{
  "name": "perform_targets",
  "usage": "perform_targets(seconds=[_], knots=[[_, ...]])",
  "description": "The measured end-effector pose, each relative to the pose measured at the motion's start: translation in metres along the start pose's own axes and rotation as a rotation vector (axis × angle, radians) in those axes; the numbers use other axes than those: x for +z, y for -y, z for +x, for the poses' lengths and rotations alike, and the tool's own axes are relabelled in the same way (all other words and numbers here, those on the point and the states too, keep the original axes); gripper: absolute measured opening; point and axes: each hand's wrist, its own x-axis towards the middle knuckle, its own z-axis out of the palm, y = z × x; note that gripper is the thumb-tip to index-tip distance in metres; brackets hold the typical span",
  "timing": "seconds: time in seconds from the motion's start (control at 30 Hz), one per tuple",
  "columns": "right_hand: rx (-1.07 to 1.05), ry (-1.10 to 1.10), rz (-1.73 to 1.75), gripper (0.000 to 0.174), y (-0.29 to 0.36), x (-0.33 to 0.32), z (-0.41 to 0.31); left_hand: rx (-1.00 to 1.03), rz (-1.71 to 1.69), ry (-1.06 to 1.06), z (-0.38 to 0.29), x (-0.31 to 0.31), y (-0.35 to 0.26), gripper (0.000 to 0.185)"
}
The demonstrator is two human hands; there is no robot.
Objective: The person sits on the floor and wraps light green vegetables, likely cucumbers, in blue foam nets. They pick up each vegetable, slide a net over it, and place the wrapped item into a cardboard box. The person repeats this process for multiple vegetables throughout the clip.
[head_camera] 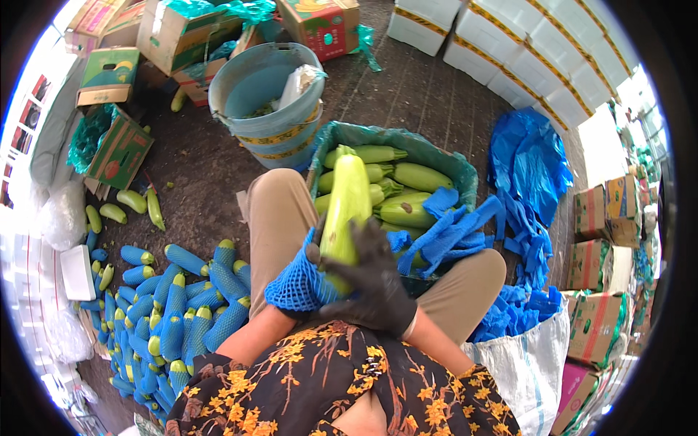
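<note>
A pale green zucchini stands upright between my gloved hands, its stem end pointing away from me. My left hand, with a blue foam net sleeve stretched around it, holds the zucchini's lower left side. My right hand, in a dark glove, lies against its lower right side with the fingers spread. Just beyond is a box lined with green plastic, holding several bare zucchinis. Loose blue net sleeves lie over its right part.
Netted zucchinis are heaped at the left. Nested blue buckets stand beyond my knee. A white woven sack of blue sleeves is at the right, near blue plastic sheeting. White cartons are stacked at the back right.
</note>
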Motion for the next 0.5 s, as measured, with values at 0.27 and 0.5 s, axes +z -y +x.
perform_targets(seconds=[0.27, 0.5], knots=[[0.717, 0.012, 0.716, 0.018, 0.021, -0.019, 0.045, 0.224, 0.768, 0.215, -0.019, -0.049, -0.029, 0.087], [0.235, -0.134, 0.338, 0.04, -0.041, 0.009, 0.067, 0.031, 0.813, -0.02, -0.075, -0.07, -0.118, 0.108]])
